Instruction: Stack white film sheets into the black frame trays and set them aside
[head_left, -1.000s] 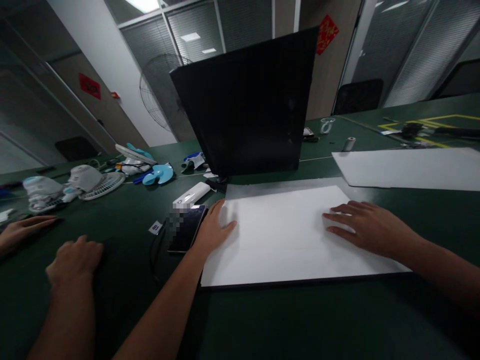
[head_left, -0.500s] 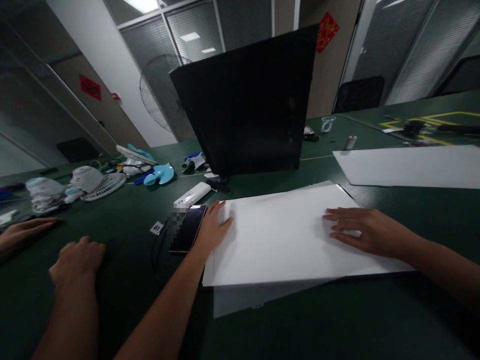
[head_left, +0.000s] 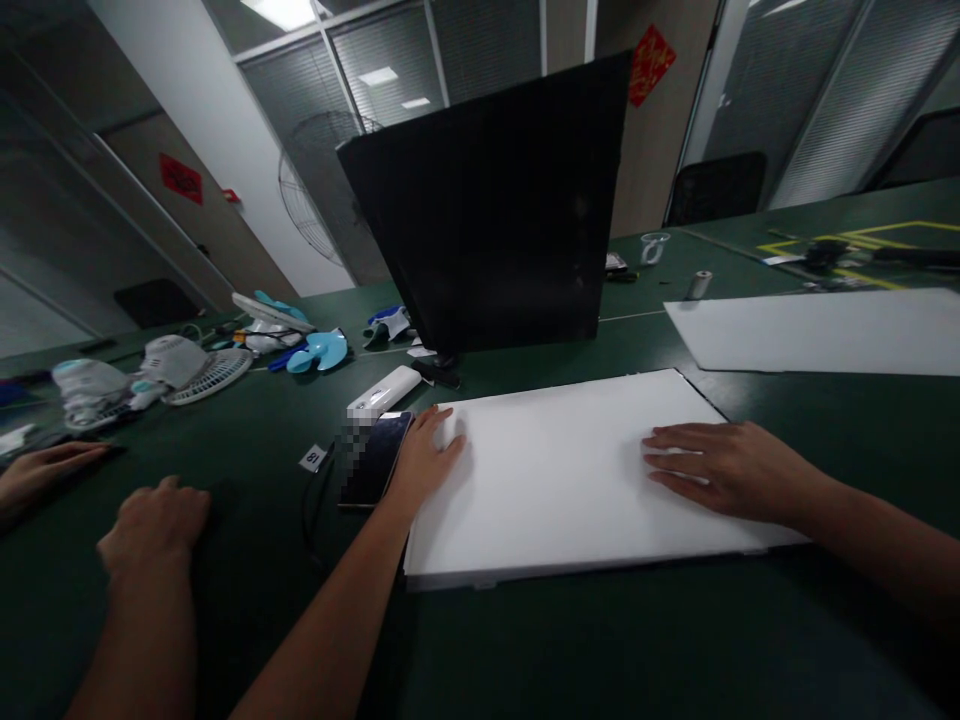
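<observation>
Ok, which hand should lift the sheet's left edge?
Left, likely: the left hand rests on the sheet at that edge, beside the phone; the right hand lies flat near the right side.

The white board (head_left: 555, 480) is partly covered by the left hand (head_left: 426, 466) and right hand (head_left: 724, 466). The phone (head_left: 379, 462) is pixelated at one corner. The far sheet (head_left: 825, 330) is cut off by the right edge.

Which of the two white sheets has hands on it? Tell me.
The nearer white sheet, in front of the black screen: the left hand and right hand rest on it. The other sheet lies untouched at the far right.
</observation>
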